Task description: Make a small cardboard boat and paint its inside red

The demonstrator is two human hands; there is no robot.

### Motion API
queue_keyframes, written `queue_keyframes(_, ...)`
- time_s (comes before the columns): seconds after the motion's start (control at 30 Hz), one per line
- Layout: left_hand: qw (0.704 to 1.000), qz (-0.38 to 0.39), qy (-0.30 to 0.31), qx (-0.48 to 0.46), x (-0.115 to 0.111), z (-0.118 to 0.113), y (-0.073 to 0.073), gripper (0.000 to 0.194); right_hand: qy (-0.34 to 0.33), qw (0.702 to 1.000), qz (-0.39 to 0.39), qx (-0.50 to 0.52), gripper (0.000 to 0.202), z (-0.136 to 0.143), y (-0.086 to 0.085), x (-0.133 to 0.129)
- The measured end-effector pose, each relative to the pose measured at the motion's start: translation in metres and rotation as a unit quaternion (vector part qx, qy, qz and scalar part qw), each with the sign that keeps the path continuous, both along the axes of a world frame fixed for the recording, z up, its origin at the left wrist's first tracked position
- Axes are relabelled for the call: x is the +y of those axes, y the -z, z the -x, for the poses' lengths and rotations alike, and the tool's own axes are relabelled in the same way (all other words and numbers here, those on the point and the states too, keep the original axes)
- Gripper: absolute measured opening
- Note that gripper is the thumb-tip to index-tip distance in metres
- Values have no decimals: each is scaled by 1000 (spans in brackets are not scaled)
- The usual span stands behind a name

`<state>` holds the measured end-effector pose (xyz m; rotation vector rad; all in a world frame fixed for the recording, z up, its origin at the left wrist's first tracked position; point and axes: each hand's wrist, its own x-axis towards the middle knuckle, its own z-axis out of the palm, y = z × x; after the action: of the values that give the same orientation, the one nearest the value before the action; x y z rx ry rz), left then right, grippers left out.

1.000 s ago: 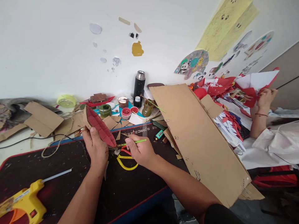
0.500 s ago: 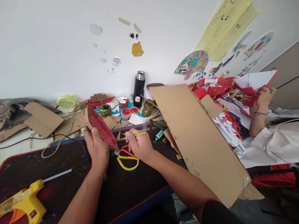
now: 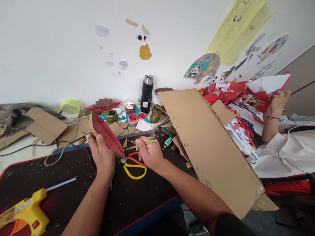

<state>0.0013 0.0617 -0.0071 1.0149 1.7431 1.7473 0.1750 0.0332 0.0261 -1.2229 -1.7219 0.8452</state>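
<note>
My left hand [image 3: 103,153] is closed on a cardboard boat [image 3: 106,133], a pointed piece whose visible face is painted dark red. It is tilted, its narrow end toward my right hand. My right hand [image 3: 149,153] pinches a thin green paintbrush [image 3: 150,142]. The brush's tip lies close to the boat's pointed end; whether they touch I cannot tell. Beneath the hands rest scissors [image 3: 135,173] with yellow and red handles, their blades hidden under the boat. Behind stand jars of red paint [image 3: 133,119] and green paint [image 3: 111,116].
A yellow glue gun [image 3: 29,209] lies at the lower left. A large cardboard sheet [image 3: 211,147] slants across the right side. A black thermos [image 3: 147,88] stands by the wall. At far right, another person's hand [image 3: 280,99] holds red and white paper.
My right hand has shifted slightly to the right with the paintbrush, away from the boat's tip. My left hand and the boat stay in place.
</note>
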Motion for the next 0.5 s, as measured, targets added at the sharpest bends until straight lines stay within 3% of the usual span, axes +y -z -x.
queue_keyframes(0.5,1000,-10,13,8,-1,-2,-2,63,4,997,16,71,50,-4,8,4)
